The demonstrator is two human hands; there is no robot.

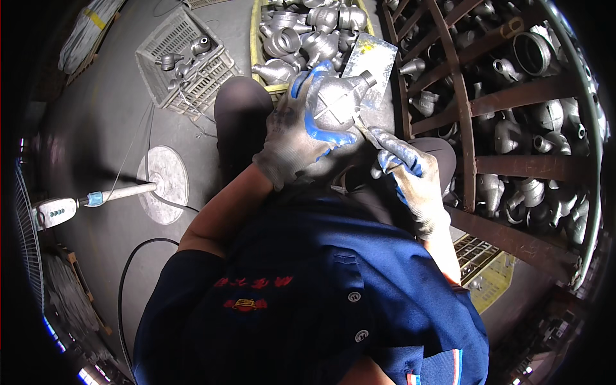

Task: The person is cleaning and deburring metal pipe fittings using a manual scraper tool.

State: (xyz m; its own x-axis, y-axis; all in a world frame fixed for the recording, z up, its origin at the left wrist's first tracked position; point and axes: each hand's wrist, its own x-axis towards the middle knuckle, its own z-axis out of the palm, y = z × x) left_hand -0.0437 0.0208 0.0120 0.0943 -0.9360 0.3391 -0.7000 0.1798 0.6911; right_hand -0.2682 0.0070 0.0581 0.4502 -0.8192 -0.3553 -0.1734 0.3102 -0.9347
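The rounded silver cast-metal fitting with a short threaded neck (339, 102) sits up in front of the chest, over the lap, cradled in the left hand (301, 138), whose grey knit glove with blue-coated fingers wraps firmly around the fitting's bulb from below and the side. Its long axis runs up and to the right, neck pointing towards the rusty red slatted metal crate (478, 102). Just below and to the right comes the right hand (410, 176), gloved the same way, fingers closed around a thin metal tool (367, 133) whose tip meets the lower edge of the fitting. So the fitting lies up and to the left of the right hand, and the left hand is plainly the nearer, being on it. Beyond the knees, a yellow tray (256, 38) heaped with similar silver castings; further left, a grey plastic basket (183, 54) with a few more. On the grey floor, a fan's round base (163, 186)
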